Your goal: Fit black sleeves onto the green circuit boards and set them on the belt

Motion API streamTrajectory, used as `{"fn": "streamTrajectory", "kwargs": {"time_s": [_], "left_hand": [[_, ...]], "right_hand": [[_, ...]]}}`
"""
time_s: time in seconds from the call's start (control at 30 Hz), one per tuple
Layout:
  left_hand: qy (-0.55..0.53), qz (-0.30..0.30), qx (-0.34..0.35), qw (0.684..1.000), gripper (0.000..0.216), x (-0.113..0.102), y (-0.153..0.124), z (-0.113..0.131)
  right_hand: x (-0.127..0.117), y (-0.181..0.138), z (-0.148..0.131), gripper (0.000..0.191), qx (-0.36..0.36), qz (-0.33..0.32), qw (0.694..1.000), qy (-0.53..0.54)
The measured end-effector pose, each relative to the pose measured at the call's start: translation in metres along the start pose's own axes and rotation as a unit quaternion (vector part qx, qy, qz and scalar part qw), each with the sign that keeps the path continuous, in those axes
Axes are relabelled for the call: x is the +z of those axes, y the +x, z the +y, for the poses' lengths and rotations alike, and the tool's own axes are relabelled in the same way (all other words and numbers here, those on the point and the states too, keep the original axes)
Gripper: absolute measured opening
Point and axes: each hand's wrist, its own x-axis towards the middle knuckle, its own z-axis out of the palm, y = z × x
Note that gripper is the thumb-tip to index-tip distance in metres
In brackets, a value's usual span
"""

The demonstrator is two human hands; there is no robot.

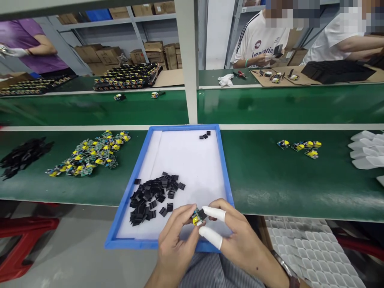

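Over the near end of a blue-rimmed tray point(109, 232), my left hand point(177, 234) pinches a small circuit board point(196, 219) with a yellow part on it. My right hand point(237, 228) wears white finger cots on its thumb and index finger. Those two fingertips close around a small black plastic piece point(202, 215) against the board's right side. Whether the piece is fixed to the board I cannot tell. Many similar black pieces point(153, 192) lie heaped at the tray's left, and several small ones point(205, 136) sit in its far right corner.
Left of the tray are piled circuit boards point(93, 154) and black strips point(25, 154). To the right are several boards point(309, 146) and white translucent covers point(367, 148). A post point(187, 60) rises beyond the tray. Co-workers point(261, 36) stand across the green belt point(270, 106).
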Motion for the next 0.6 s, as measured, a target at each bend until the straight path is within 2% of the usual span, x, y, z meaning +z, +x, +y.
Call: {"fn": "streamTrajectory", "kwargs": {"time_s": [0.13,0.2,0.37,0.5,0.6], "left_hand": [[0.078,0.037,0.106,0.991,0.055,0.005,0.001,0.001],[0.111,0.042,0.132,0.984,0.053,0.007,0.001,0.001],[0.154,0.046,0.119,0.98,0.047,0.007,-0.003,0.002],[0.177,0.055,0.138,0.973,0.052,0.005,-0.008,-0.001],[0.197,0.061,0.149,0.967,0.05,0.003,-0.005,-0.002]], "right_hand": [[0.006,-0.001,0.001,0.029,-0.002,0.002,1.0,0.029],[0.008,0.0,0.005,0.025,0.01,-0.006,0.999,0.048],[0.011,0.002,0.014,0.025,0.008,0.049,0.997,0.066],[0.011,0.002,0.007,0.021,-0.007,0.034,0.997,0.069],[0.014,0.001,-0.001,0.027,-0.016,0.02,0.998,0.059]]}}
